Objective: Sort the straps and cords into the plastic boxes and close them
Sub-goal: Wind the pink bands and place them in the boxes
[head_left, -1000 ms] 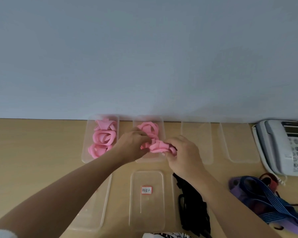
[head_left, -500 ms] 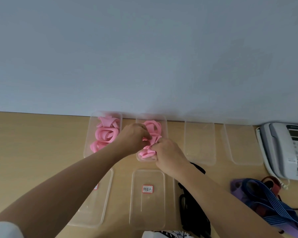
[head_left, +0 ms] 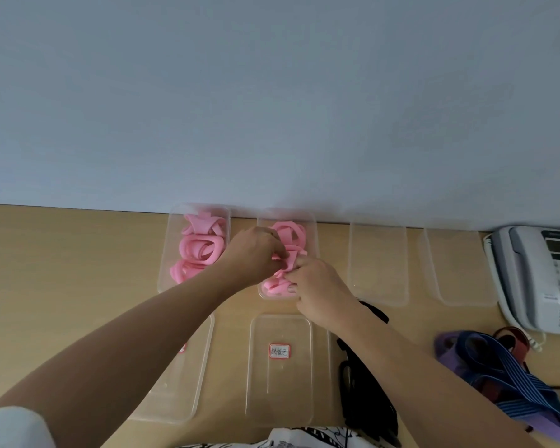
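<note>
A: Nearest to us, two clear lids lie flat on the wooden table [head_left: 62, 286]: the labelled lid [head_left: 280, 370] in the middle, and the left lid [head_left: 181, 383] half under the forearm.

B: And just right of them, a heap of black straps [head_left: 366, 402], with the blue and purple straps [head_left: 498, 367] piled further right, both well outside any box.

A: Now the action! Both hands are in the second box [head_left: 314, 227]. The right hand [head_left: 320, 287] has its fingers curled down, pinching the pink strap [head_left: 290, 250] at the box's near end.

B: The left hand [head_left: 253, 253] meets it from the other side, fingertips closed on the same pink strap, mid-box.

A: Left of that, the first box [head_left: 172, 227] is packed with pink coils [head_left: 201, 250].

B: To the right, the third box [head_left: 379, 263] and fourth box [head_left: 459, 266] sit along the wall, and a white telephone [head_left: 537, 279] beyond them.
</note>
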The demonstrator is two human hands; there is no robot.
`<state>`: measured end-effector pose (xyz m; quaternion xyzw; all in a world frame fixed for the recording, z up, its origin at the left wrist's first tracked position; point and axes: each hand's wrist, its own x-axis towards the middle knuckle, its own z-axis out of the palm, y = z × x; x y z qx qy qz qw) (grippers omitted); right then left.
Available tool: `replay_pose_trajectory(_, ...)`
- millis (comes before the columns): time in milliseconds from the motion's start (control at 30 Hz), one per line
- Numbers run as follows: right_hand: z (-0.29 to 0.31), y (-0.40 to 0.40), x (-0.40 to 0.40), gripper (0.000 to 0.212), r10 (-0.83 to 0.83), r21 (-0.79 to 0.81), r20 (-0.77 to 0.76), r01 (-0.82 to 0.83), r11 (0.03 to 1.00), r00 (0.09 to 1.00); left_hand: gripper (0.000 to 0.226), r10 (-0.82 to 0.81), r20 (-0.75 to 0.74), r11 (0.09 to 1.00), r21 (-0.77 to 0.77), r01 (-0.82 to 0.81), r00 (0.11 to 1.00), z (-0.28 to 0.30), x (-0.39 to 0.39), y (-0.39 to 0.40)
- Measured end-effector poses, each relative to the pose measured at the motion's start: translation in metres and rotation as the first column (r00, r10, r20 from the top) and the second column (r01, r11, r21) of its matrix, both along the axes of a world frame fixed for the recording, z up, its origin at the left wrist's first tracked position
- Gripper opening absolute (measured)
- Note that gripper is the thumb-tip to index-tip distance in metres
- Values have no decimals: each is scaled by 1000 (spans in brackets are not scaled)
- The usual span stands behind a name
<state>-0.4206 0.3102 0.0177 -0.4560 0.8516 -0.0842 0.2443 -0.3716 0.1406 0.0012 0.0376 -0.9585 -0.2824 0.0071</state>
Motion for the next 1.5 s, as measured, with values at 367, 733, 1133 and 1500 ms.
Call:
replay_pose_trajectory(367,1,6,18,16,-168,-186,-225,127,974,960,18,-63,-51,997,-42,61,997,0,13,-1)
replay_pose_trajectory(733,1,10,16,14,-166,-148,-210,137,980,963,29,-41,-14,994,-101,39,999,0,36,15)
replay_pose_trajectory(1133,15,8,11,31,-94,1,-254,97,995,963,38,-69,111,964,-247,95,991,13,32,21)
replay_pose_trajectory(1500,32,44,20,22,-410,-355,49,400,845,911,45,-82,159,967,-225,117,984,17,39,23)
